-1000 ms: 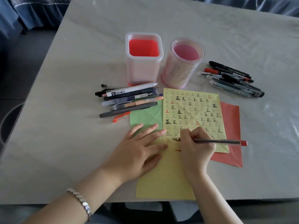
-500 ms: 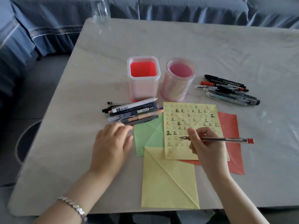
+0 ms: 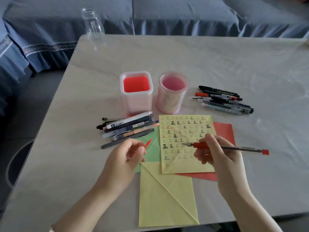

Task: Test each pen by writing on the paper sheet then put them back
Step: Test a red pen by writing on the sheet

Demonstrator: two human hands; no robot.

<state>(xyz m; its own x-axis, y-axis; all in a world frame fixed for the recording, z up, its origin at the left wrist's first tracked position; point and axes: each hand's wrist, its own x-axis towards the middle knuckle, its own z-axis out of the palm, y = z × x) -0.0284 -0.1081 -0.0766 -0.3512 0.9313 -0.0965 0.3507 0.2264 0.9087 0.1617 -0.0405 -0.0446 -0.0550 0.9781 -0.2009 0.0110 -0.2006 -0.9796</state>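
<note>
My right hand (image 3: 215, 156) grips a thin pen (image 3: 234, 148) with a red grip and red end, its bare tip pointing left above the yellow sheet (image 3: 182, 143) covered in rows of written marks. My left hand (image 3: 123, 158) pinches the small red pen cap (image 3: 148, 143), held above the green paper (image 3: 153, 151), a short way left of the pen tip. One pile of pens (image 3: 128, 129) lies left of the sheet, and a second pile (image 3: 222, 100) lies at the right.
Two empty holders stand behind the sheet: a square one (image 3: 136, 92) and a round pink one (image 3: 173, 92). A red paper (image 3: 224, 129) and a blank yellow paper (image 3: 165, 198) lie under and below the sheet. A clear bottle (image 3: 92, 25) stands at the table's far left corner.
My left hand left the paper, went to the pens on the left and came back holding the red cap. My right hand lifted the pen off the sheet. The camera tilted up.
</note>
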